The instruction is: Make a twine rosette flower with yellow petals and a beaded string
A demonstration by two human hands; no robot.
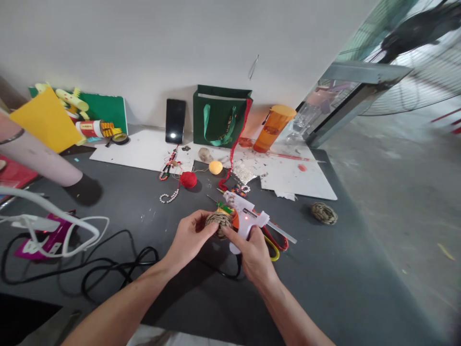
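Note:
A small rounded piece of grey-brown braided cord (pixel 219 222) is held between my two hands. My left hand (pixel 190 235) is closed on its left side, thumb on the front. My right hand (pixel 256 252) pinches the right side, and its other fingers curl out of sight. Just beyond the hands lies a white hot glue gun (pixel 247 211) with a red light and a clear glue stick (pixel 284 233) out of its back end. Scissors with yellow and red handles (pixel 274 250) are partly covered by the gun. Another braided cord piece (pixel 324 213) lies to the right.
A green paper bag (pixel 219 115), a phone (pixel 175 121) and an orange bottle (pixel 272 129) stand by the wall. Red yarn (pixel 188 180) and a yellow ball (pixel 215 167) lie nearby. Black cables (pixel 122 262) and a purple power strip (pixel 45 240) are at left; the table edge is right.

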